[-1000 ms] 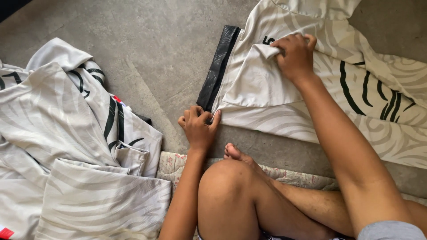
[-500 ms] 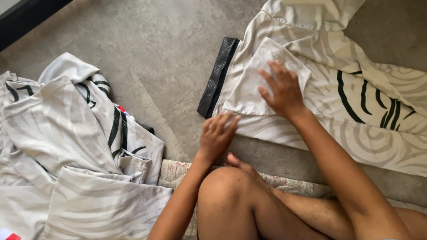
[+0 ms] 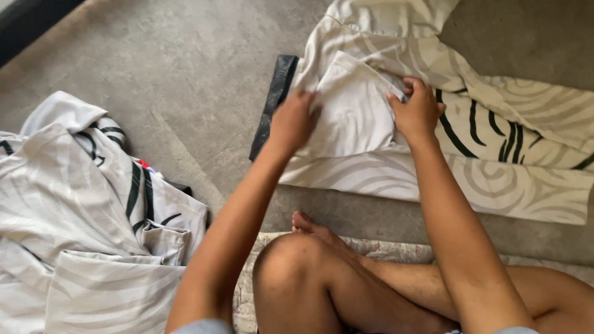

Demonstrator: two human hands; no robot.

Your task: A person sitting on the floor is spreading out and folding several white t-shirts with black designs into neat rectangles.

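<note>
Fingers of the right hand (image 3: 419,111) curl over the right edge of a white patch (image 3: 354,111), pinching it; the left hand (image 3: 292,120) presses closed on its left edge. Patch lies flat on the striped cloth (image 3: 520,154) spread across the floor (image 3: 185,74), held taut between both hands, probably to line it up. Beside the cloth's left edge sits a black strip (image 3: 272,105); a cloth heap (image 3: 80,216) waits at left.

You sit on a grey carpeted floor (image 3: 185,68) in soft daylight; a dark strip (image 3: 31,25) runs along its far left edge.
</note>
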